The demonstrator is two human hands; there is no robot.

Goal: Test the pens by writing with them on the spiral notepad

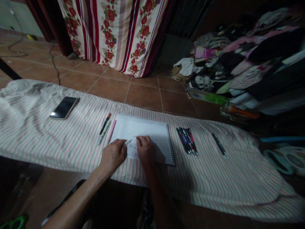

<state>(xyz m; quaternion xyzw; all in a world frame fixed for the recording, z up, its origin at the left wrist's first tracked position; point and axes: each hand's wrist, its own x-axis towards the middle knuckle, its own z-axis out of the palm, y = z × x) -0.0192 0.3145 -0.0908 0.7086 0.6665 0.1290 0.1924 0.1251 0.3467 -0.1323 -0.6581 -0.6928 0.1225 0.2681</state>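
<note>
A spiral notebook point(152, 133) lies open on a striped cloth point(71, 140) in front of me. Both my hands rest on its near part, with a small white piece of paper point(132, 148) between them. My left hand point(114, 154) has its fingers curled and pinches the paper's left edge. My right hand point(145, 149) is closed too, gripping the paper's right side. Three pens point(106, 128) lie just left of the notebook. A bunch of several pens point(187, 140) lies to its right.
A dark phone point(64, 107) lies on the cloth at the left. A single black pen point(220, 145) sits further right. Beyond the cloth are a brown tiled floor point(143, 92), a floral curtain point(114, 31) and a heap of clothes point(243, 63).
</note>
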